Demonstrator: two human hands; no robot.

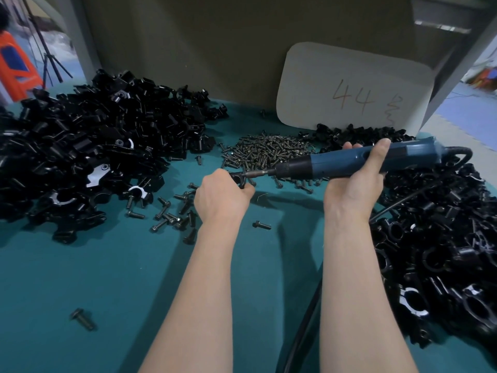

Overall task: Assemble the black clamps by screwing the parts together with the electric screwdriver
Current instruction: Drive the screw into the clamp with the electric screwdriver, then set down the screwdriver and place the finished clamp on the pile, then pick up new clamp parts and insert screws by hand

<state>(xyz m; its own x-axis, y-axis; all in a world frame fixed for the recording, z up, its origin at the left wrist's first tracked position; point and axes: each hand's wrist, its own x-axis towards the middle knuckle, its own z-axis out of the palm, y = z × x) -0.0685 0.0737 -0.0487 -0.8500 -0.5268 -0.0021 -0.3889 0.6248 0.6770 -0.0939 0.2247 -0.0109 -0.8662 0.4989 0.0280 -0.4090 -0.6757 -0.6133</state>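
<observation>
My left hand [222,196] grips a small black clamp [240,179] above the green table, and most of the clamp is hidden by my fingers. My right hand [355,179] holds the blue electric screwdriver [333,163] almost level, pointing left. Its bit [256,173] meets the clamp at a screw. A heap of small screws [269,152] lies just behind the hands. Loose black bolts [174,211] are scattered to the left of my left hand.
A large heap of black clamp parts [88,146] fills the left of the green table [107,278]. Another heap of clamps [441,243] fills the right. A white board marked 44 [355,87] leans on the back wall. The screwdriver's black cable [301,327] runs down beside my right forearm.
</observation>
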